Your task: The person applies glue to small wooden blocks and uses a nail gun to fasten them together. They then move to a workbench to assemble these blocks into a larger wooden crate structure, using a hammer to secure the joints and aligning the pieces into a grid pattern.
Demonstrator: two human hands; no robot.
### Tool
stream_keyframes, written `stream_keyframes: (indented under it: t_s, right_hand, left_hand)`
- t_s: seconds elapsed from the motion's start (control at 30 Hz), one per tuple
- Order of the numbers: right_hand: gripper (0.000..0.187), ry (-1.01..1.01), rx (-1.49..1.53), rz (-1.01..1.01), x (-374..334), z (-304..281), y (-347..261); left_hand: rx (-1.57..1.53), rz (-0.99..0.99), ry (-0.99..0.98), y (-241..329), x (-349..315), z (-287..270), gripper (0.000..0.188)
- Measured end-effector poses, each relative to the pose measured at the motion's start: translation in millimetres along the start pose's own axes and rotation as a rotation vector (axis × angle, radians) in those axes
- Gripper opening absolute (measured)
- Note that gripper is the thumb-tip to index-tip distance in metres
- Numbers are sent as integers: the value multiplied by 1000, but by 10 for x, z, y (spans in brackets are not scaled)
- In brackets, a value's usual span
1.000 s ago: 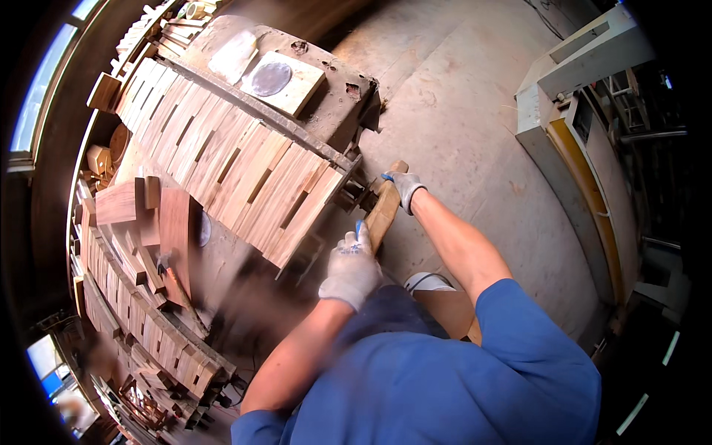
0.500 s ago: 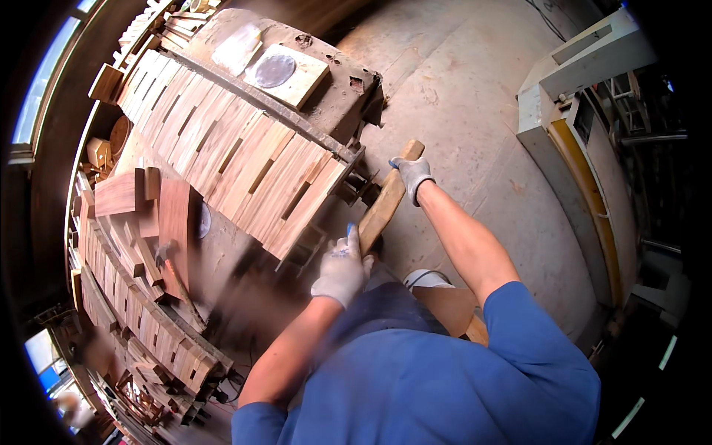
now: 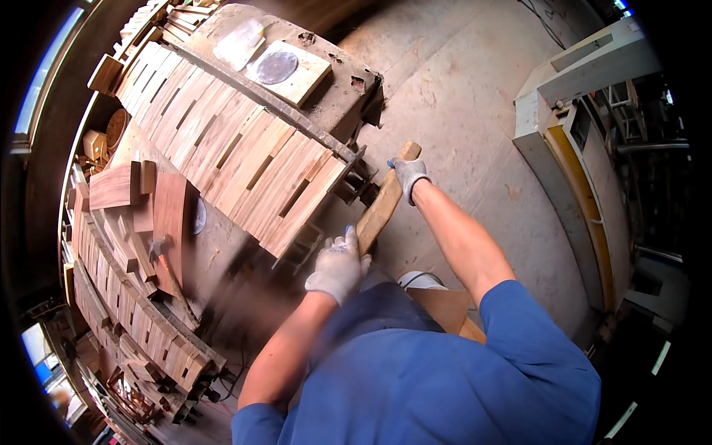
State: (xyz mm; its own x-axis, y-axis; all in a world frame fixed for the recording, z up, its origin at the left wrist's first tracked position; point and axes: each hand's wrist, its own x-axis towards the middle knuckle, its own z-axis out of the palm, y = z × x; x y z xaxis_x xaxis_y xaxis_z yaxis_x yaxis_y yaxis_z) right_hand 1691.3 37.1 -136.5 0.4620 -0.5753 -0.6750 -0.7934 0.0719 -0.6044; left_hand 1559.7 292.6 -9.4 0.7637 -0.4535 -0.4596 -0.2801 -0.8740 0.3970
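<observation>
A: Head view: bare concrete floor (image 3: 475,126), grey and scuffed, filling the middle and right. At far right, a white and yellow machine cabinet (image 3: 571,126). On the left, strips of window light along the rim.

B: Next in size?

A: Long workbench (image 3: 222,245), dusty top, curving from upper centre down to lower left. Clamped on it, a panel of glued wooden strips (image 3: 245,159), light and dark boards side by side under a metal clamp bar (image 3: 259,96). Beyond the bar, a square board with a grey disc (image 3: 285,67). Lower left, loose wood offcuts (image 3: 126,200) and another row of strips along the bench edge.

B: And the hands?

A: Both gloved, both closed around one wooden stick (image 3: 382,208), held just off the panel's near corner, over the floor. Left hand (image 3: 337,267) wrapped tight at the lower end, right hand (image 3: 408,174) gripping near the upper end, stick tip showing past the glove.

B: Different from half a second ago?

A: Barely. Same two-handed hold, same tilt of the stick, same spot beside the clamp end; against a full second back, hands shifted slightly up and right in frame.
</observation>
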Motion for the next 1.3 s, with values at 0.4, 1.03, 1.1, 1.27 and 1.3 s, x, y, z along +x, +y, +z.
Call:
stream_keyframes:
  t_s: [0.4,1.03,1.1,1.27,1.3]
  right_hand:
    - [47,-39,101,2,-74,-160,127]
    - [70,219,-53,-394,-848,-240,-329]
    - [67,236,-9,-585,-1102,-292,-260]
    - [46,175,-250,-1323,-1802,-299,200]
    - [45,175,-253,-1329,-1805,-315,202]
  left_hand:
    - [-73,-7,-87,83,-63,-64,87]
    - [404,91,-99,-178,-17,782,63]
    - [503,158,-24,-295,-48,938,52]
    - [223,314,83,-136,-280,446,49]
    - [137,329,91,-140,-349,403,48]
